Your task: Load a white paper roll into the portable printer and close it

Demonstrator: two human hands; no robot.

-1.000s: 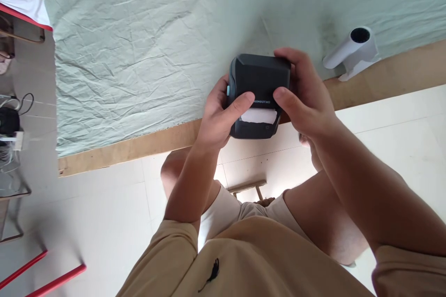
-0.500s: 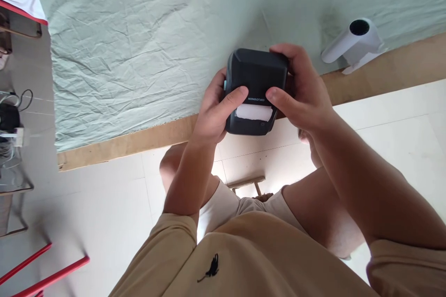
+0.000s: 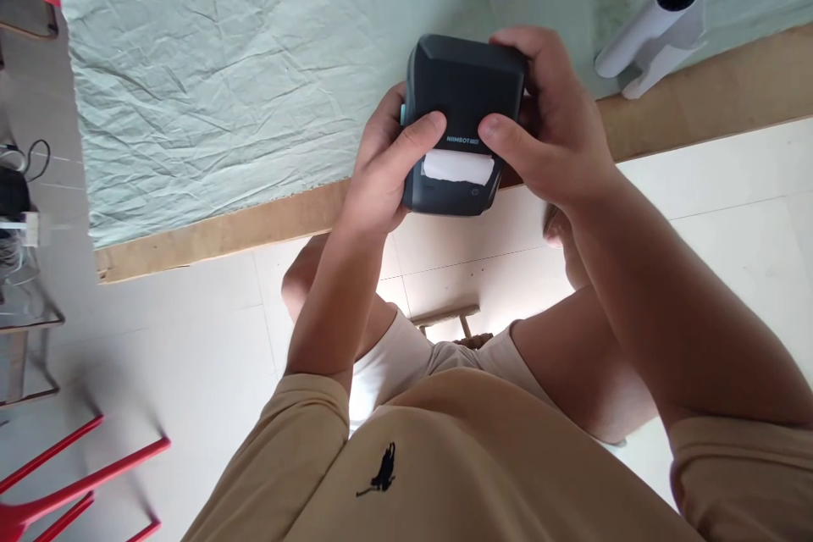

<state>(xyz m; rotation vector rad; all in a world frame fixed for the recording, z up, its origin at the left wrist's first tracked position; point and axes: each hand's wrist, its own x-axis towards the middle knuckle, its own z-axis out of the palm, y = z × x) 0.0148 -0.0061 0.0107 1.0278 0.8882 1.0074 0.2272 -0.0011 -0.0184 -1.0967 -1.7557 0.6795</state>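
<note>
Both hands hold a small black label printer point(image 3: 463, 89) above the near edge of the table point(image 3: 190, 233). My left hand point(image 3: 381, 169) grips its left side, thumb pressed on the top face. My right hand point(image 3: 552, 135) wraps its right side, thumb on the top face near the printed brand name. A strip of white label paper point(image 3: 458, 167) sticks out of the slot between the two thumbs.
A wrinkled pale green cloth point(image 3: 222, 59) covers the table. A white paper roll point(image 3: 654, 30) lies at the table's edge to the right. Red chair legs point(image 3: 69, 483) stand at lower left, cables and a rack point(image 3: 16, 220) at the far left.
The printer and both hands have shifted up and slightly left in view. The grip is unchanged; the paper strip still shows at the slot.
</note>
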